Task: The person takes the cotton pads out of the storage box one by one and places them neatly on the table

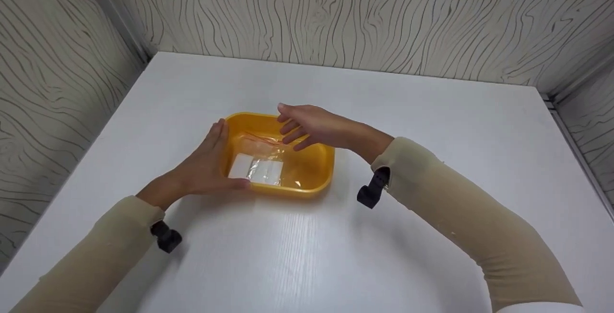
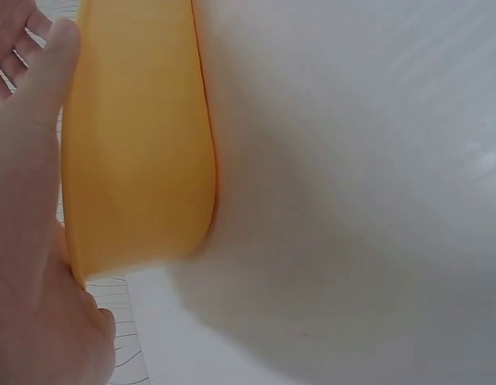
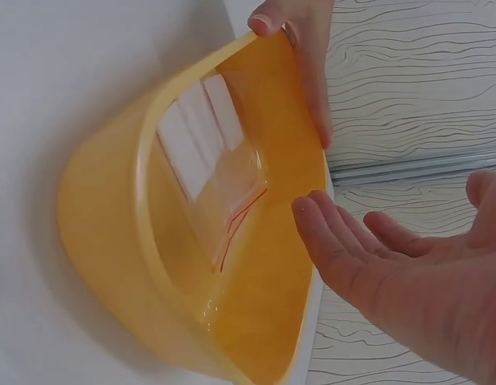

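A yellow plastic basin (image 1: 307,189) stands on the white table. My left hand (image 1: 204,164) holds its left end, the thumb at the front rim and the fingers along the left side. In the left wrist view, the thumb lies against the basin's outer wall (image 2: 143,144). Inside the basin are clear plastic zip bags (image 3: 231,180) with red seal lines and flat white pieces (image 1: 266,171); how many bags there are is hard to tell. My right hand (image 1: 312,123) hovers over the basin's back right part, fingers spread and loosely bent, with nothing in it.
The white table (image 1: 297,255) runs around the basin on all sides. Wood-grain patterned panels (image 1: 316,16) stand behind it and at both sides. A dark strap (image 1: 371,191) hangs from the right sleeve, another (image 1: 166,236) from the left.
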The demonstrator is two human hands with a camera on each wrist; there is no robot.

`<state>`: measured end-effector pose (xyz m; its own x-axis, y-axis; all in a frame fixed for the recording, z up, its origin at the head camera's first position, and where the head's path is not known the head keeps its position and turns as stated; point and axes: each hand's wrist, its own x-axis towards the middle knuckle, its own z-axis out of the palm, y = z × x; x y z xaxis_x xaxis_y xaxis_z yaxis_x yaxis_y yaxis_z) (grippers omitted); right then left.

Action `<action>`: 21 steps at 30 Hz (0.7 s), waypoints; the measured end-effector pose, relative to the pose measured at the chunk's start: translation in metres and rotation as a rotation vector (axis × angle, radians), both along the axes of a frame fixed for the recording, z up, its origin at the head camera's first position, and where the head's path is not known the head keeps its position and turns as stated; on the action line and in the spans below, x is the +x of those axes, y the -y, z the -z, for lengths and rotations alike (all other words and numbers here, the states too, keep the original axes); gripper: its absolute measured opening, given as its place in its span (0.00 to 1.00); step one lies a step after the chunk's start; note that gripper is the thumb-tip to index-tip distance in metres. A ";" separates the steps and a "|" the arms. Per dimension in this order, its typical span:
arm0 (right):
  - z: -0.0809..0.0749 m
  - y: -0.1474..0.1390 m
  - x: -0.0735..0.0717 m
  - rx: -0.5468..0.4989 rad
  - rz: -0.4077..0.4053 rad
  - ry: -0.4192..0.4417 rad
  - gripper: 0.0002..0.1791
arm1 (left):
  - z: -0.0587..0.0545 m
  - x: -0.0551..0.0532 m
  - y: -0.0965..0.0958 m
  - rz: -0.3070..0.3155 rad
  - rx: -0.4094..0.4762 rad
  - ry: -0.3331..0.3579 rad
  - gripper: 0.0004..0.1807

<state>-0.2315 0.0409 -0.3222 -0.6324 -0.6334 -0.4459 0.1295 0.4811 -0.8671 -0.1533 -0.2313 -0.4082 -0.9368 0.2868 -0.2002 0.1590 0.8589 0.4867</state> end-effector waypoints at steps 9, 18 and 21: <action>0.005 0.013 -0.006 0.077 0.021 0.080 0.38 | 0.000 0.000 -0.001 -0.001 -0.002 -0.004 0.81; 0.016 0.022 -0.011 0.064 0.031 0.108 0.40 | -0.002 0.001 0.000 0.019 0.024 -0.034 0.80; 0.020 0.026 -0.012 0.066 0.052 0.123 0.40 | -0.001 0.001 -0.001 0.018 0.028 -0.033 0.81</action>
<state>-0.2435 0.0148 -0.3422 -0.6019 -0.5680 -0.5614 0.2588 0.5262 -0.8100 -0.1524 -0.2306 -0.4075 -0.9374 0.3089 -0.1608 0.1908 0.8417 0.5051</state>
